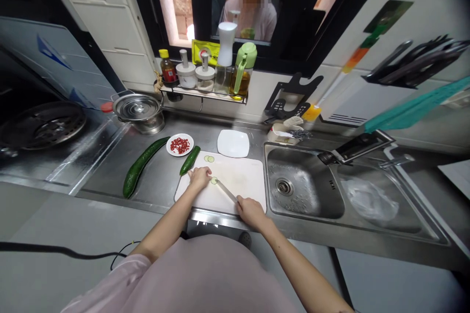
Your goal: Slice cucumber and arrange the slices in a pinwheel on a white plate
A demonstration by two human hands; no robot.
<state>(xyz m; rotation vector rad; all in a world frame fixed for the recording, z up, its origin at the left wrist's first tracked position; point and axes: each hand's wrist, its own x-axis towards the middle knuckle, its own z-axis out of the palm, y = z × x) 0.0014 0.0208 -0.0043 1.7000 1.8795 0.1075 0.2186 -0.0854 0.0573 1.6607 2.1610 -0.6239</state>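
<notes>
On the white cutting board (pixel 246 181), my right hand (pixel 251 211) is wrapped round the handle of a knife (pixel 227 191), whose blade reaches left to a pale green cucumber slice (pixel 214 181). Close to the blade's tip is my left hand (pixel 200 178), its fingers bent; whether it holds anything is hidden. Two more cucumber slices (pixel 209 159) lie near the board's back edge. A cut piece of cucumber (pixel 190 160) rests across the board's left edge, behind my left hand.
A long cucumber (pixel 141 168) lies at the left, beside a plate of chopped red pieces (pixel 179 145). Behind the board stands a white square plate (pixel 233 143). The sink (pixel 304 186) is right of the board. A spice rack (pixel 205 94) hangs behind; a lidded pot (pixel 147 122) stands back left.
</notes>
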